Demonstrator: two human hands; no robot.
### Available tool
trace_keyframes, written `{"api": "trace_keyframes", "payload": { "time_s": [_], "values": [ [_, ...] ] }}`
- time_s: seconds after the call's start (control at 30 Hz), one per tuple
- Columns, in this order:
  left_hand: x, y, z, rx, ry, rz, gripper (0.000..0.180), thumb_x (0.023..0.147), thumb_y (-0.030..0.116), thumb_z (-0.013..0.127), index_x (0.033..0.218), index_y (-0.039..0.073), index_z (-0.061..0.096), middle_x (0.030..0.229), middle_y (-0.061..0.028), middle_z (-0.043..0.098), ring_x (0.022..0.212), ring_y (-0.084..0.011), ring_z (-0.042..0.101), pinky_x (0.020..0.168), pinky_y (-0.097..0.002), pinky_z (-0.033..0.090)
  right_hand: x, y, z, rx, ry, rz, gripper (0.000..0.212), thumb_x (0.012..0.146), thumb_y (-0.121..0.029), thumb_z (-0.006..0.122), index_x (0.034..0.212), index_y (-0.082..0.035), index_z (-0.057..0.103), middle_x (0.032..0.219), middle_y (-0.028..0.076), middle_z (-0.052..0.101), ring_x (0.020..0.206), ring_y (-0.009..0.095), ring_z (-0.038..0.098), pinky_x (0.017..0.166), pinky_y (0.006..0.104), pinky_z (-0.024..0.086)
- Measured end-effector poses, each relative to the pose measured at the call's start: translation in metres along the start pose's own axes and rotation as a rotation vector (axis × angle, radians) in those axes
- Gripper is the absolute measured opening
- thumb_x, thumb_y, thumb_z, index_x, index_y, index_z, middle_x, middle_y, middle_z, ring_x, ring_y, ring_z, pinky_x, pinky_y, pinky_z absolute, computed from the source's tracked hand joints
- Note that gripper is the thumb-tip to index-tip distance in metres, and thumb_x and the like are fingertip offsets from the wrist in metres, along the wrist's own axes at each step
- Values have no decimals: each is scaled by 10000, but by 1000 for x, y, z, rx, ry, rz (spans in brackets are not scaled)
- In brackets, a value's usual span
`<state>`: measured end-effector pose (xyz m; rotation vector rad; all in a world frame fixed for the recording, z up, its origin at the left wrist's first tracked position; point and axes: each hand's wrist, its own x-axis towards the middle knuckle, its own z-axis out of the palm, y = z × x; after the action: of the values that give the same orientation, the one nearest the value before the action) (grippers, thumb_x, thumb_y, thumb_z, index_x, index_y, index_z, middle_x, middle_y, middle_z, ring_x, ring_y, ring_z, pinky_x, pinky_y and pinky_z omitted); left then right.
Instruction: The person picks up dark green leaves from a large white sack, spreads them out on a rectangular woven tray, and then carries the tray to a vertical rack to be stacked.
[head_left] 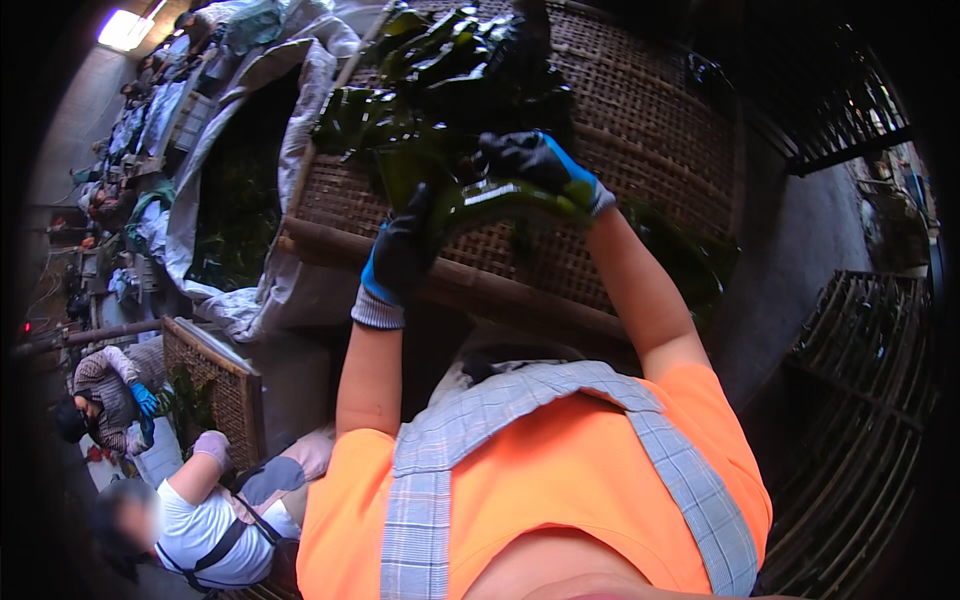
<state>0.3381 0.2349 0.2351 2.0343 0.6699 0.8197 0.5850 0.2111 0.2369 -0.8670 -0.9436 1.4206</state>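
Observation:
Both hands wear black gloves with blue backs and grey knit cuffs. My left hand [402, 250] grips the left end of a broad, glossy green kelp-like sheet [490, 195], thumb up along its edge. Farther right, my right hand [535, 162] has its fingers curled down on the same sheet, which spans between the hands and shines wet. Behind it, a heap of dark-green wet sheets [430, 60] lies on the woven bamboo tray [650, 110]. The fingertips partly blend into the dark green.
A wooden rail [480, 290] edges the tray nearest me. To the left, a white-lined bin [185, 220] holds more green sheets. Two co-workers [215, 520] [110, 400] are at lower left, by another woven tray [205, 390]. Slatted bamboo racks [860, 370] stand at right.

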Motion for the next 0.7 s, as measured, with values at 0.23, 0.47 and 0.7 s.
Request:
{"api": "trace_keyframes", "payload": {
  "time_s": [0.23, 0.47, 0.7],
  "values": [
    [-18, -64, -84, -254, 162, 123, 766, 727, 148, 737, 1356, -16, 331, 1199, -135, 544, 1092, -231, 535, 900, -355, 474, 19, -1, 73, -140, -166, 171, 339, 897, -176, 592, 1190, -14, 541, 1105, 59, 606, 1002, 108, 561, 874, 262, 482],
    [-3, -98, -192, -508, 212, 158, 601, 847, 270, 592, 1332, -2, 364, 1278, -165, 486, 1122, -273, 529, 921, -391, 462, 75, 83, 135, 99, 123, 78, 444, 938, -179, 512, 1338, -34, 386, 1262, 66, 511, 1145, 166, 493, 974, 304, 408],
    [11, -216, -224, -350, 24, 151, 554, 858, 142, 585, 1347, -7, 371, 1276, -158, 510, 1118, -272, 539, 948, -331, 425, 160, 162, 168, 161, 117, -41, 316, 849, -55, 539, 1164, -29, 533, 1118, 60, 586, 1003, 150, 553, 850, 290, 447]
  ]
}}
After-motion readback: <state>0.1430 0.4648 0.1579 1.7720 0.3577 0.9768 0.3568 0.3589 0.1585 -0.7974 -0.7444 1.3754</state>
